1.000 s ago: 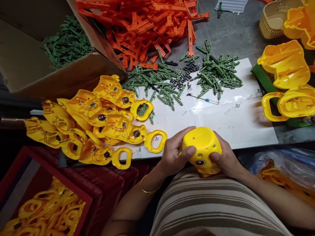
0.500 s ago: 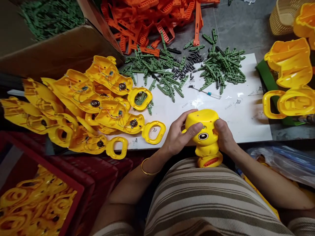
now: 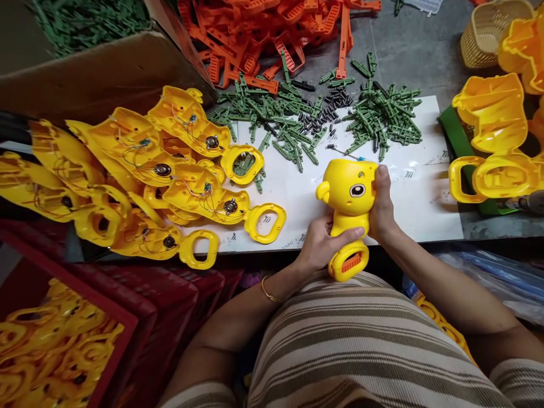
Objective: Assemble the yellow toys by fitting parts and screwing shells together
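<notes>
A yellow animal-shaped plastic toy [image 3: 345, 187] with a big printed eye is held upright over the table's front edge. Its lower end is a ring handle with an orange ribbed trigger [image 3: 351, 262] inside. My left hand [image 3: 321, 241] wraps the narrow neck just above that ring, thumb across the front. Against the right side of the toy's head presses my right hand [image 3: 382, 204], thumb up along the edge; its other fingers are hidden behind the toy. Just beyond the head lies a thin tool with a blue collar [image 3: 361, 158], partly covered by the toy.
Open yellow shells with wires and speakers [image 3: 204, 192] are piled at left. Green plastic parts [image 3: 385, 122], small black springs [image 3: 318, 122] and orange trigger pieces [image 3: 255, 39] lie behind. More yellow shells [image 3: 495, 113] stand at right. A red crate [image 3: 127, 334] sits lower left, a cardboard box [image 3: 106, 79] upper left.
The toy has turned and risen slightly, its head tilting so a side knob shows. My left hand has shifted from the head down to the neck. My right hand stays on the head's right side.
</notes>
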A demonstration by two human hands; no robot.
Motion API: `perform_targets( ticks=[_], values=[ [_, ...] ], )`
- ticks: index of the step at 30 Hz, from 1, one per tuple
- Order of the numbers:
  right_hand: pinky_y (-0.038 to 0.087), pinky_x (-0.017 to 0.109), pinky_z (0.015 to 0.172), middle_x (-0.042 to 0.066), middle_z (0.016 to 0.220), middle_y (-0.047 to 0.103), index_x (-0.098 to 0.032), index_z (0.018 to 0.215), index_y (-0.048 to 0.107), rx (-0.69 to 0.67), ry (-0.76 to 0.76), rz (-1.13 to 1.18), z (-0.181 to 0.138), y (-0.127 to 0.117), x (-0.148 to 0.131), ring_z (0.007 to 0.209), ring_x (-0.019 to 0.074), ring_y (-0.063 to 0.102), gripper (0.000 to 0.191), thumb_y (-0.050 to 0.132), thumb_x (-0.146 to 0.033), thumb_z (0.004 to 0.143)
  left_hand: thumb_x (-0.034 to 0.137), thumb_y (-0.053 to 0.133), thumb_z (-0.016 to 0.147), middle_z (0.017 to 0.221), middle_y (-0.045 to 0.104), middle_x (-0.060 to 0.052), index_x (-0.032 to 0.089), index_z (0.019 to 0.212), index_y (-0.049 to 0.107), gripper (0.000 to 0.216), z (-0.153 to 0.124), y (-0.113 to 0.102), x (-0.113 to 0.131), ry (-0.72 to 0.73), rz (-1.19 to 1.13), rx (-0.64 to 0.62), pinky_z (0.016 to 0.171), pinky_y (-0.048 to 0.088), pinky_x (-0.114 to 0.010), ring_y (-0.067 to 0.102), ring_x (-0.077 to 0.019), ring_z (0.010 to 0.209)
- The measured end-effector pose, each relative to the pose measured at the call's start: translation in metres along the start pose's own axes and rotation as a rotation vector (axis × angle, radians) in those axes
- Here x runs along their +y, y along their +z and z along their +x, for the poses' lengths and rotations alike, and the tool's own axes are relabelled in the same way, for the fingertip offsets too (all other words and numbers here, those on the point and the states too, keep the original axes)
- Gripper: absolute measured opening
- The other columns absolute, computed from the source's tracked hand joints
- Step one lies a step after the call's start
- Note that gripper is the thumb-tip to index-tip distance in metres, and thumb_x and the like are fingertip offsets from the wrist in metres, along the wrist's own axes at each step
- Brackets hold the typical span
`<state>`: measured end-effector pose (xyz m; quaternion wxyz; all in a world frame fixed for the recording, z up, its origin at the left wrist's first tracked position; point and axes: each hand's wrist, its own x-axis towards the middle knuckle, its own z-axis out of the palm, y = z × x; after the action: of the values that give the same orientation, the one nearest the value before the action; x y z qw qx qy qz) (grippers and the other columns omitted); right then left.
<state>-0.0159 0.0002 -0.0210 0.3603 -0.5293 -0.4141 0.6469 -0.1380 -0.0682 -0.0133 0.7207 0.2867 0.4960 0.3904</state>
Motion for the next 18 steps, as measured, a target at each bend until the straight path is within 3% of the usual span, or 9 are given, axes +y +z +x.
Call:
perform_targets(
  ticks=[4, 6, 8, 11, 14, 18],
  values=[
    [0.059, 0.036, 0.078, 0.008, 0.112, 0.072, -0.027, 0.128, 0.059, -0.029, -0.014, 0.023, 0.009, 0.0, -0.007, 0.106, 0.0262, 0.069, 0.082, 0.017, -0.084, 0.088, 0.046, 0.086, 0.069, 0.093, 0.077, -0.01, 0.01, 0.101, 0.07, 0.05, 0.009, -0.012, 0.005, 0.012, -0.128, 0.013, 0.077, 0.057, -0.033, 0.073, -0.0256, 0.086],
    [0.057, 0.035, 0.08, 0.007, 0.111, 0.071, -0.026, 0.127, 0.059, -0.043, -0.048, -0.043, 0.001, -0.007, -0.007, 0.102, 0.0245, 0.068, 0.075, 0.032, -0.084, 0.087, 0.05, 0.082, 0.072, 0.096, 0.077, -0.012, 0.01, 0.106, 0.069, 0.054, 0.012, -0.019, 0.012, 0.038, -0.208, 0.018, 0.08, 0.059, -0.036, 0.074, -0.0291, 0.09],
    [0.053, 0.034, 0.077, 0.005, 0.101, 0.072, -0.023, 0.114, 0.064, -0.12, -0.053, -0.222, -0.012, -0.013, -0.003, 0.09, 0.0226, 0.067, 0.067, 0.047, -0.081, 0.084, 0.052, 0.078, 0.076, 0.095, 0.077, -0.013, 0.01, 0.11, 0.068, 0.056, 0.015, -0.024, 0.02, 0.093, -0.261, 0.049, 0.083, 0.06, -0.038, 0.075, -0.0308, 0.093],
    [0.043, 0.031, 0.062, 0.003, 0.069, 0.063, -0.019, 0.076, 0.062, -0.205, -0.064, -0.489, -0.029, -0.018, 0.005, 0.064, 0.0173, 0.056, 0.065, 0.037, -0.079, 0.089, 0.052, 0.078, 0.076, 0.094, 0.077, -0.013, 0.011, 0.113, 0.065, 0.056, 0.021, -0.024, 0.029, 0.166, -0.284, 0.092, 0.082, 0.06, -0.037, 0.075, -0.0306, 0.094],
    [0.034, 0.029, 0.055, 0.0, 0.055, 0.051, -0.021, 0.061, 0.049, -0.125, -0.182, -0.567, -0.03, -0.018, 0.006, 0.052, 0.0138, 0.045, 0.069, 0.029, -0.08, 0.09, 0.059, 0.074, 0.078, 0.098, 0.077, -0.012, 0.012, 0.113, 0.063, 0.06, 0.025, -0.02, 0.028, 0.239, -0.221, 0.144, 0.078, 0.061, -0.034, 0.075, -0.0288, 0.094],
    [0.037, 0.028, 0.057, 0.002, 0.059, 0.057, -0.02, 0.063, 0.053, -0.079, -0.233, -0.552, -0.019, -0.026, -0.004, 0.054, 0.0139, 0.05, 0.07, 0.03, -0.081, 0.089, 0.066, 0.07, 0.078, 0.087, 0.076, -0.008, 0.013, 0.107, 0.065, 0.061, 0.02, -0.019, 0.011, 0.209, 0.074, 0.084, 0.063, 0.058, -0.026, 0.075, -0.0221, 0.076]
  ],
)
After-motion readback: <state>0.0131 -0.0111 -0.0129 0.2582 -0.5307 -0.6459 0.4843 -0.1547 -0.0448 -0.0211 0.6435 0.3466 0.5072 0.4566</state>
